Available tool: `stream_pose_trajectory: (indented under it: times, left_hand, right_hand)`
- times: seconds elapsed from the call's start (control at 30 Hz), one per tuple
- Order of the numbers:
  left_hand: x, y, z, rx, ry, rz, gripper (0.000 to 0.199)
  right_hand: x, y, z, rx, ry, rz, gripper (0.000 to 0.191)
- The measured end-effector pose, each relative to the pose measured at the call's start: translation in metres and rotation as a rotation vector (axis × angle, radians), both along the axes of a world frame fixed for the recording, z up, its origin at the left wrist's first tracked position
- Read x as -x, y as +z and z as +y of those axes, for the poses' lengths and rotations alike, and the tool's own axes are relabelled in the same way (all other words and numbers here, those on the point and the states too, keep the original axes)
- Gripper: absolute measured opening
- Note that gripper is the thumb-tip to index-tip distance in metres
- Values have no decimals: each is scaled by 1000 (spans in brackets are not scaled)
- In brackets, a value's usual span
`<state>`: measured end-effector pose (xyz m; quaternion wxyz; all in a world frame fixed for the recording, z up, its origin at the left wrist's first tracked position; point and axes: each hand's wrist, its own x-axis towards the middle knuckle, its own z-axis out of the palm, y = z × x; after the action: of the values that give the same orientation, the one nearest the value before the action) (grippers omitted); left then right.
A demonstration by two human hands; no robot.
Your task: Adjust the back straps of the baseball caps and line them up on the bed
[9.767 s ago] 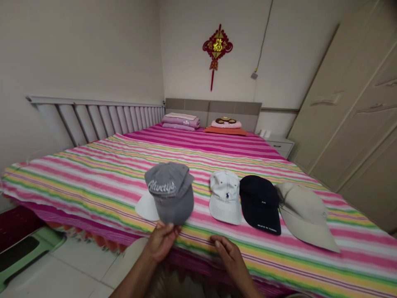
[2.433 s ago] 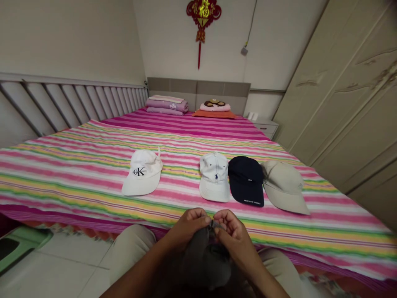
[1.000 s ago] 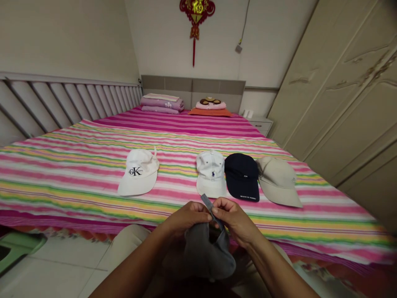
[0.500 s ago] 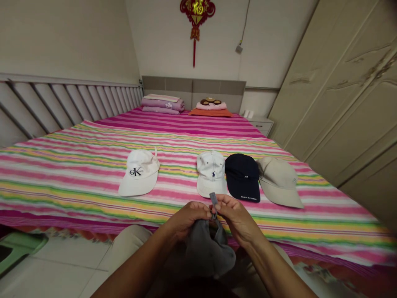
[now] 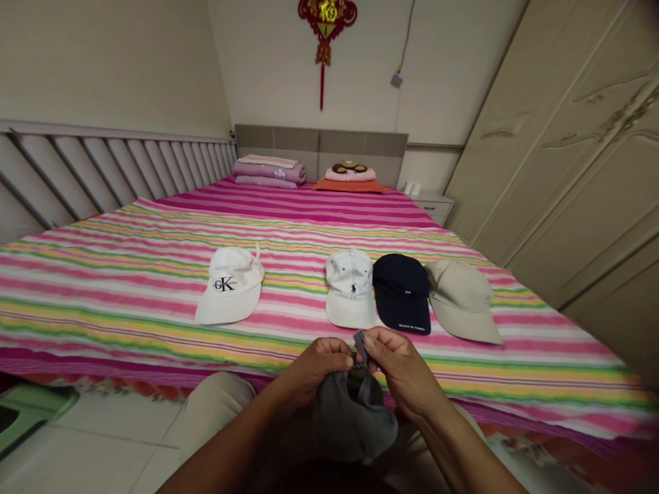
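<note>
A dark grey cap (image 5: 355, 425) hangs between my hands above my lap, its back strap uppermost. My left hand (image 5: 322, 367) pinches the strap end by the buckle. With thumb and forefinger, my right hand (image 5: 394, 360) grips the loose tip of the cap's strap (image 5: 359, 341). On the bed just beyond my hands lie a white cap with a small horse logo (image 5: 351, 288), a navy cap (image 5: 402, 293) and a beige cap (image 5: 463, 300), side by side. A white cap with black letters (image 5: 230, 286) sits apart on the left.
The striped bed cover (image 5: 144, 274) spreads out before me. Folded purple bedding (image 5: 268, 173) and a pink and orange stack (image 5: 350, 180) lie by the headboard (image 5: 360, 147). A wardrobe (image 5: 576, 158) stands right, a white railing (image 5: 128, 161) left, a green stool (image 5: 38, 412) at lower left.
The right hand has moved slightly down and right, and the strap tip now bends in its fingers. The grey cap has shifted a little to the right. The caps on the bed stay put.
</note>
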<state>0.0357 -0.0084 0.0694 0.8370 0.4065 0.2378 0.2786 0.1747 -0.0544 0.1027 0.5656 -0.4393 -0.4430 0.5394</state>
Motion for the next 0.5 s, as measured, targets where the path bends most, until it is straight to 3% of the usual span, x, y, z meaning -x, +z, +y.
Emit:
stream_pose_trajectory:
  times: [0.1,0.27,0.5]
  left_hand:
    - [-1,3,-2,-13,-5,-1,15]
    - [-3,3,-5,-85,119,25,14]
    - [-4,2,-7,-106,169,-25,15]
  right_hand:
    - [1,-1,-1,26,8,72,25]
    - [3,-3,-2,75,-18,173,28]
    - [4,-7,0,62,-181,7,25]
